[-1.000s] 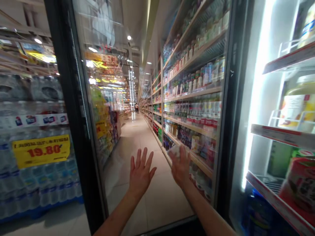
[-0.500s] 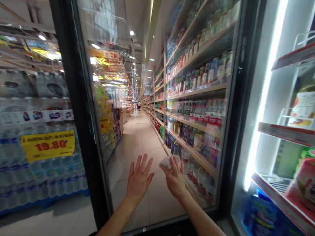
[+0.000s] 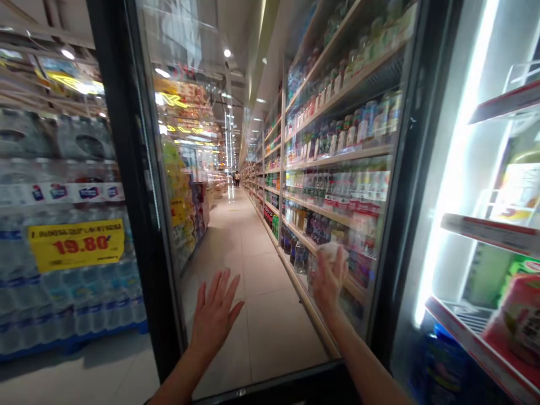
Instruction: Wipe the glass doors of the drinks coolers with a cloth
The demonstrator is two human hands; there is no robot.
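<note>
A glass door [image 3: 261, 337] in a black frame stands in front of me, and the store aisle shows through it. My left hand [image 3: 214, 312] lies flat with fingers spread against the lower left part of the pane, holding nothing. Toward the pane's right side, my right hand [image 3: 328, 278] is blurred by motion. It presses a crumpled white cloth [image 3: 333, 251] to the glass, the cloth showing above and between the fingers.
At right is a lit cooler with shelves [image 3: 489, 232] and packaged goods, including a pink package [image 3: 517, 320]. On the left, packs of bottled water [image 3: 71, 292] carry a yellow price sign [image 3: 78, 244]. Beyond the glass run shelves of bottles [image 3: 337, 208]; a person [image 3: 237, 179] is far down the aisle.
My right hand has moved right and slightly up across the glass with the cloth. My left hand has shifted left and a little down, still spread flat.
</note>
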